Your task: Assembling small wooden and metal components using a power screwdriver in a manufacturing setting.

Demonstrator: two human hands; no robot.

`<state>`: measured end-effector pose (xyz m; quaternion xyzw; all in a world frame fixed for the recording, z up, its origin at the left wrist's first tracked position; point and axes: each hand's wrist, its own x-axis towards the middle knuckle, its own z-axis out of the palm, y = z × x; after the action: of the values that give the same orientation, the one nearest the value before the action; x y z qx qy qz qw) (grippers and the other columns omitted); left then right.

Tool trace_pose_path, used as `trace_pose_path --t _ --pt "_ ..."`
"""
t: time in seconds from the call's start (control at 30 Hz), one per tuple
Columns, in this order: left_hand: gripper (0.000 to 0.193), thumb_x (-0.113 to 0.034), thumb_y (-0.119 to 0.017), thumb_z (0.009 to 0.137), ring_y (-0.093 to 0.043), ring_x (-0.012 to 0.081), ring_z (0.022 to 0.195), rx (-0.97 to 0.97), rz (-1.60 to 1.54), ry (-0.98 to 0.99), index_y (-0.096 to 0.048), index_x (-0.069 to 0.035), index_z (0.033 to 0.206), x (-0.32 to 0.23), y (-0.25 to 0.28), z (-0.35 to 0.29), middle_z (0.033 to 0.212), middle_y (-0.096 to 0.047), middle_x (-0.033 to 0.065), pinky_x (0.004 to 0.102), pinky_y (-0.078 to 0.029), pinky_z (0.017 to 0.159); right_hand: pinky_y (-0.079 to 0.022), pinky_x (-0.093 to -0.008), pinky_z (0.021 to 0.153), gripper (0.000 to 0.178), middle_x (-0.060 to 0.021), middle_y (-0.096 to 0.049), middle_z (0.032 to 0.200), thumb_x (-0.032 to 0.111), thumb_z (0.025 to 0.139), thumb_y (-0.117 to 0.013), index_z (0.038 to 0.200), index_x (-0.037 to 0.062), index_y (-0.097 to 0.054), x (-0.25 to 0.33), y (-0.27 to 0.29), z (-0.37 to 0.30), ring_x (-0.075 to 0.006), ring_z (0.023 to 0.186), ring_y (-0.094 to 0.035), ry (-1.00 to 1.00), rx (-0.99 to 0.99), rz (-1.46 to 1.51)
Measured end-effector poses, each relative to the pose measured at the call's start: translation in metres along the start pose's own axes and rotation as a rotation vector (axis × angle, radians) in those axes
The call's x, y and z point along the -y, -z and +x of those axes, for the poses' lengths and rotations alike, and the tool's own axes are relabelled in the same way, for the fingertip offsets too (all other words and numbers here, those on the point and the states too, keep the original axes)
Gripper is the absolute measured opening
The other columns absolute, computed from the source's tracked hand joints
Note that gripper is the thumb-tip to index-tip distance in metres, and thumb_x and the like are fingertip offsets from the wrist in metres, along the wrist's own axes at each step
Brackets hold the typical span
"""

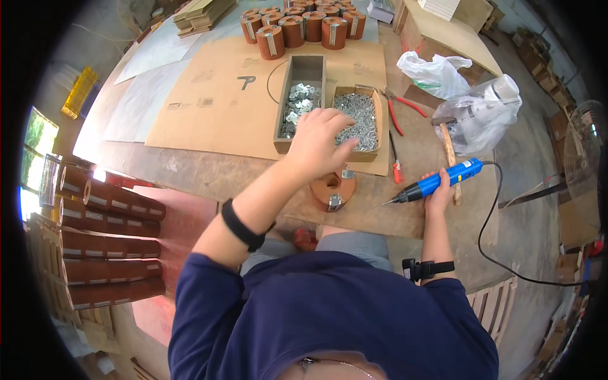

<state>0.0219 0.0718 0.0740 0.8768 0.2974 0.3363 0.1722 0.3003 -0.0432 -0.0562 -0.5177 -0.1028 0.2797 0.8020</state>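
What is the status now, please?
Left hand reaching into cardboard box of silver screws. Right hand gripping blue electric screwdriver. Brown round wooden piece below, unobstructed.

Bright daylight, left-side glare, fisheye-bent dark rim

Left hand point(318, 140) reaches into the screw box point(358, 120); right hand point(441, 195) grips a blue electric screwdriver point(437, 181).

Navy blue long sleeves pushed up past elbows; black band on each wrist; grey trousers.
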Motion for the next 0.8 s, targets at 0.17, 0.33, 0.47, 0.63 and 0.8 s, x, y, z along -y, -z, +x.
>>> trace_pose_path --t 0.17,0.33,0.47,0.63,0.8 --pt "0.027 -0.019 -0.06 0.073 -0.054 0.0271 0.093 0.564 0.294 0.125 -0.059 -0.01 0.098 0.033 -0.045 0.049 0.092 -0.059 0.0099 0.0387 -0.04 0.077 -0.049 -0.0357 0.059 0.028 -0.0102 -0.051 0.071 0.02 0.076 -0.059 0.089 0.0009 -0.043 0.0 -0.003 -0.004 -0.0222 0.06 -0.055 0.006 -0.005 -0.001" --pt "0.026 -0.023 -0.06 0.077 -0.057 0.0211 0.091 0.78 0.598 0.138 -0.056 -0.013 0.101 0.032 -0.062 0.059 0.089 -0.062 0.0056 0.0408 -0.031 0.08 -0.049 -0.0359 0.058 0.027 -0.0102 -0.05 0.071 0.019 0.076 -0.059 0.088 0.0007 -0.043 0.004 -0.005 -0.008 -0.0222 0.06 -0.054 0.017 -0.009 0.0" --pt "0.031 -0.017 -0.058 0.073 -0.056 0.024 0.097 0.919 0.448 0.263 -0.055 -0.014 0.104 0.037 -0.061 0.067 0.1 -0.061 0.0081 0.0423 -0.03 0.082 -0.049 -0.036 0.055 0.028 -0.0107 -0.05 0.07 0.016 0.076 -0.059 0.091 0.0011 -0.041 0.004 -0.004 -0.006 -0.0225 0.058 -0.054 0.026 0.001 0.035" --pt "0.027 -0.015 -0.057 0.074 -0.056 0.0241 0.097 0.875 0.421 0.281 -0.057 -0.01 0.101 0.038 -0.061 0.065 0.1 -0.061 0.0084 0.0427 -0.03 0.081 -0.049 -0.036 0.054 0.029 -0.0111 -0.05 0.07 0.012 0.076 -0.058 0.095 0.0017 -0.04 0.002 -0.001 -0.004 -0.0224 0.057 -0.054 0.019 0.004 0.067" --pt "0.022 -0.016 -0.059 0.074 -0.056 0.0238 0.094 0.897 0.469 0.271 -0.058 -0.01 0.095 0.04 -0.068 0.067 0.093 -0.061 0.0068 0.0427 -0.03 0.078 -0.049 -0.0359 0.055 0.028 -0.011 -0.049 0.071 0.012 0.076 -0.057 0.095 0.0017 -0.04 0.004 -0.002 -0.006 -0.0219 0.057 -0.053 0.013 -0.001 0.077"
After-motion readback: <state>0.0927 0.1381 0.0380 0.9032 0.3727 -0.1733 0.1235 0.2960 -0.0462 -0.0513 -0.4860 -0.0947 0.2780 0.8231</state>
